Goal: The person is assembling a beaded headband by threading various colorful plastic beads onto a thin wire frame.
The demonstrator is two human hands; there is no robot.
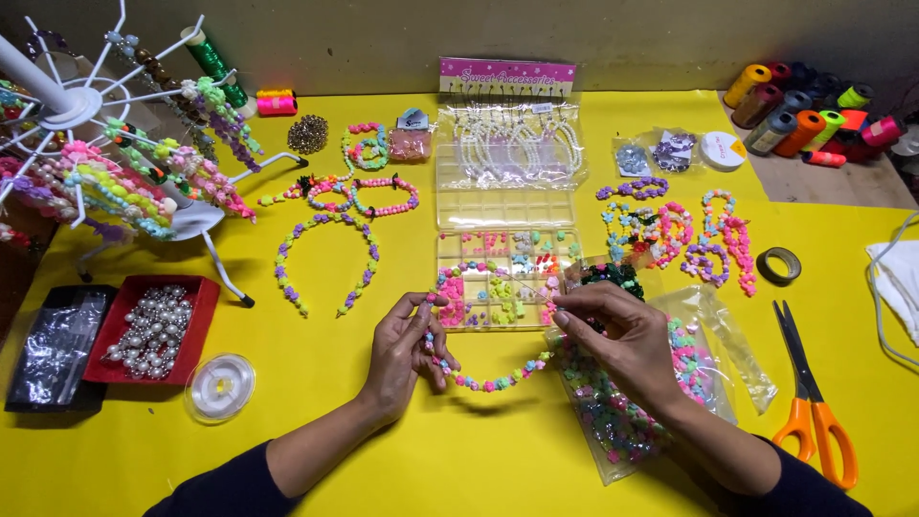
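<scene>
Nearest to me, my left hand [407, 349] and right hand [617, 340] pinch the two ends of the bead strand [493, 381], which sags left-to-right between them, both equally near.

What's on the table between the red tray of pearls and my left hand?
In the head view, a round clear spool lies on the yellow table between the red tray and the left hand.

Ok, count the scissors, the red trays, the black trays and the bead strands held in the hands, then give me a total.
Orange-handled scissors: 1
Red tray of pearls: 1
Black tray: 1
Bead strand, held between the left hand and the right hand: 1
Total: 4
</scene>
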